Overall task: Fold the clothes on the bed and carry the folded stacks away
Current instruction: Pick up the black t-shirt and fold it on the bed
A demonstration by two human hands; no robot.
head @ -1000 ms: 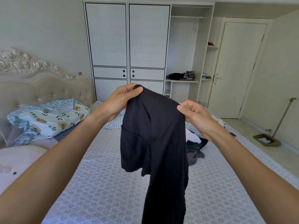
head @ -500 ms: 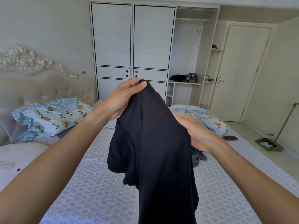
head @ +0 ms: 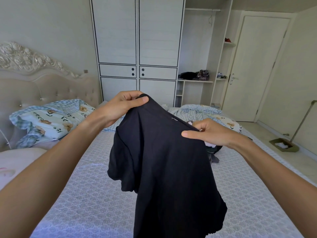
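A black short-sleeved top [head: 164, 169] hangs in the air above the bed [head: 89, 194]. My left hand [head: 120, 107] pinches its upper left edge between thumb and fingers. Lower and to the right, my right hand [head: 211, 133] grips the other upper edge, thumb across the front. One sleeve droops at the left and the hem drops out of view. Behind the top, a small heap of dark and light clothes [head: 213, 152] lies on the bed, mostly hidden.
Floral pillows [head: 51, 119] lie by the padded headboard [head: 42, 86]; a checked quilt [head: 205, 112] is bunched at the far side. The white wardrobe [head: 137, 48] has an open shelf with clothes [head: 193, 75]. A door [head: 253, 69] and a dustpan [head: 283, 145] are at right.
My right hand has shifted right along the top's edge and now holds it with the thumb in front. The top has spread wider and both hands have dropped lower in view.
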